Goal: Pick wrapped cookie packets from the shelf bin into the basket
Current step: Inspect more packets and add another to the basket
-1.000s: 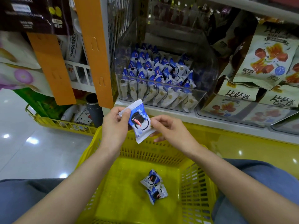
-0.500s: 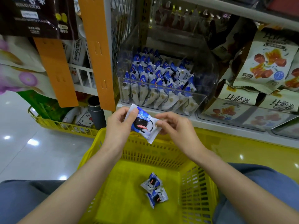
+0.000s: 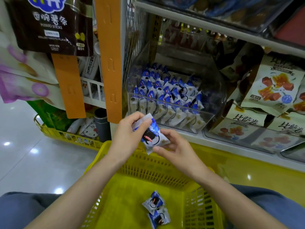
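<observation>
1. Where the view begins, out to the left of the left hand, a dark potato-sticks bag point(image 3: 51, 25) hangs high, and a low yellow wire rack point(image 3: 66, 136) sits on the floor with a Hello Kitty pack point(image 3: 88, 130) in it.
2. Just beside the left hand's knuckles, an orange hanging strip point(image 3: 109, 63) runs down, with a dark cylinder point(image 3: 102, 124) at its foot.
3. The left hand point(image 3: 127, 138) grips the upper end of a blue-and-white wrapped cookie packet point(image 3: 152, 135), with the thumb on its front face and the fingers curled behind its top edge.
4. That packet lies tilted between the two hands, its top end up-left and its bottom end down-right, above the far rim of the basket.
5. The right hand point(image 3: 178, 149) pinches the packet's lower right end, so the hands are close together, both clamped on this one packet.
6. Below the hands, the yellow plastic basket point(image 3: 148, 164) holds two cookie packets on its floor point(image 3: 153, 201), touching each other, nearer the right wall.
7. Beyond the hands, up and slightly right, the clear shelf bin point(image 3: 214, 90) is packed with rows of upright cookie packets point(image 3: 165, 96).
8. Right of the right hand, beside the bin, pale snack bags point(image 3: 277, 85) printed with red cubes lean on the shelf.
</observation>
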The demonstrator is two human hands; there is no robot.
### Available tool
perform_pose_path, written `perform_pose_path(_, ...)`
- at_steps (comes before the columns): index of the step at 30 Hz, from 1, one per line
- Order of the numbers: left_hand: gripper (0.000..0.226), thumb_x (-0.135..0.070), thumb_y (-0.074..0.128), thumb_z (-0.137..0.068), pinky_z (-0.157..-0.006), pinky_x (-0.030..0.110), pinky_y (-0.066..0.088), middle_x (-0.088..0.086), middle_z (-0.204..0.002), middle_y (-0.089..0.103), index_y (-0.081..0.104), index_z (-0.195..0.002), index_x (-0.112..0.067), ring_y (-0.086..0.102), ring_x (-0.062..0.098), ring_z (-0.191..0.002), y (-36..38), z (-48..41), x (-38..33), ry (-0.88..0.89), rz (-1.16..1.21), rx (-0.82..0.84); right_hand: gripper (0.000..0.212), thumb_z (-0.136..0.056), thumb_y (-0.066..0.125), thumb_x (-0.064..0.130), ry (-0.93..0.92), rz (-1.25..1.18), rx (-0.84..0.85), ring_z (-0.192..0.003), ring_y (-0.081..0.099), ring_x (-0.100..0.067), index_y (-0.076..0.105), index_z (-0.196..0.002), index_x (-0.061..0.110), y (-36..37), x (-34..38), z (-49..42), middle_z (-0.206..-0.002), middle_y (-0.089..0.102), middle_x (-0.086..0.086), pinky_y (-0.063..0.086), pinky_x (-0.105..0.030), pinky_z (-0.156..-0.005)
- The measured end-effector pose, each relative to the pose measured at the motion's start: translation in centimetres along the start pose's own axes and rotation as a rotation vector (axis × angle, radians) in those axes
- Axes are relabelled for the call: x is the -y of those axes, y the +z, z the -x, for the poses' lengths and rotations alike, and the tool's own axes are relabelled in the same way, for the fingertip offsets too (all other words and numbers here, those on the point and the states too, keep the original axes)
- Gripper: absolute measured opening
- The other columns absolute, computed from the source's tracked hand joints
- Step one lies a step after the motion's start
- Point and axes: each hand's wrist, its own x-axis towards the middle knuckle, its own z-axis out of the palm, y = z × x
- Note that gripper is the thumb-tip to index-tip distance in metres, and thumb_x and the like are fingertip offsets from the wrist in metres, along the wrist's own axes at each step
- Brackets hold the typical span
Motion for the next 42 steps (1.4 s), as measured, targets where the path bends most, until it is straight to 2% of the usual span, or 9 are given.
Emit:
perform_pose_path(4,0.014,-0.025,0.06,-0.088,-0.054,0.016,0.04,-0.007,-0.065,0.059,0.059,-0.078,-0.016,0.053,0.0,-0.06,0.2,-0.8,-1.4,0.127,-0.127,0.1,0.025,-0.079,0.066,0.023,-0.032,-0.094,-0.03,-0.085,0.066,-0.006,0.059,-0.103,0.025,-0.5,0.9,0.5,-0.098,0.069,0.008,0.052,-0.02,-0.064)
perform_pose_path(8,0.013,-0.034,0.053,-0.09,-0.077,0.026,0.046,-0.015,-0.094,0.06,0.056,-0.1,-0.026,0.056,0.003,-0.089,0.1,-2.8,-2.8,0.289,-0.311,0.057,0.021,-0.081,0.064,0.025,-0.086,-0.02,-0.128,-0.079,0.065,-0.001,0.06,-0.102,0.024,-2.3,2.6,0.2,-0.095,0.069,0.013,0.049,-0.015,-0.057)
perform_pose_path(13,0.034,-0.036,0.038,-0.096,-0.087,0.033,0.036,0.003,-0.116,0.056,0.048,-0.122,-0.015,0.05,0.022,-0.107,-0.3,-6.2,-2.9,0.486,-0.695,0.039,0.02,-0.088,0.06,0.024,-0.188,0.158,-0.427,-0.075,0.065,0.0,0.059,-0.107,0.021,-6.5,6.3,-3.8,-0.095,0.068,0.01,0.05,-0.014,-0.057)
perform_pose_path(16,0.036,-0.039,0.032,-0.098,-0.085,0.03,0.033,0.001,-0.112,0.062,0.053,-0.118,-0.018,0.054,0.02,-0.103,-0.3,-7.2,-1.5,0.528,-0.827,0.089,0.028,-0.089,0.059,0.031,-0.157,0.367,-0.564,-0.079,0.063,-0.007,0.058,-0.113,0.016,-8.5,7.9,-8.5,-0.099,0.064,0.005,0.05,-0.022,-0.065)
perform_pose_path(20,0.039,-0.04,0.036,-0.097,-0.077,0.03,0.031,0.001,-0.091,0.069,0.066,-0.095,-0.015,0.058,0.02,-0.086,-0.5,-7.7,-0.4,0.594,-0.743,0.068,0.025,-0.091,0.056,0.028,-0.127,0.64,-0.63,-0.072,0.051,-0.007,0.06,-0.104,0.007,-10.1,8.5,-14.7,-0.085,0.057,-0.001,0.035,-0.012,-0.055)
perform_pose_path(26,0.035,-0.034,0.041,-0.095,-0.069,0.032,0.04,0.001,-0.074,0.066,0.066,-0.08,-0.014,0.06,0.022,-0.071,-1.1,-8.1,0.2,0.706,-0.798,0.086,0.04,-0.094,0.052,0.022,0.066,0.79,-0.562,-0.119,0.05,-0.029,0.05,-0.128,0.002,-11.8,7.4,-20.8,-0.132,0.052,-0.017,0.042,-0.032,-0.095)
perform_pose_path(31,0.035,-0.032,0.04,-0.09,-0.059,0.026,0.044,-0.002,-0.061,0.063,0.064,-0.07,-0.016,0.058,0.019,-0.057,-1.6,-8.9,0.7,0.802,-0.812,0.067,0.032,-0.096,0.047,0.011,0.189,0.89,-0.455,-0.112,0.053,-0.026,0.053,-0.123,-0.004,-12.6,6.3,-23.3,-0.127,0.054,-0.019,0.035,-0.003,-0.061)
perform_pose_path(35,0.041,-0.034,0.033,-0.091,-0.059,0.023,0.044,-0.006,-0.061,0.062,0.065,-0.07,-0.019,0.059,0.014,-0.057,-1.8,-9.1,0.9,0.837,-0.823,0.059,0.031,-0.092,0.055,0.016,0.228,0.909,-0.376,-0.107,0.056,-0.026,0.055,-0.121,0.005,-12.1,5.4,-24.9,-0.124,0.057,-0.015,0.047,-0.031,-0.086)
perform_pose_path(42,0.036,-0.033,0.038,-0.091,-0.059,0.022,0.043,-0.007,-0.061,0.062,0.065,-0.071,-0.019,0.059,0.012,-0.056,-1.6,-9.4,1.3,0.887,-0.808,0.031,0.028,-0.097,0.043,0.028,0.157,0.875,-0.337,-0.087,0.048,-0.015,0.058,-0.115,0.012,-12.2,3.2,-25.6,-0.109,0.058,-0.007,0.037,-0.029,-0.079)
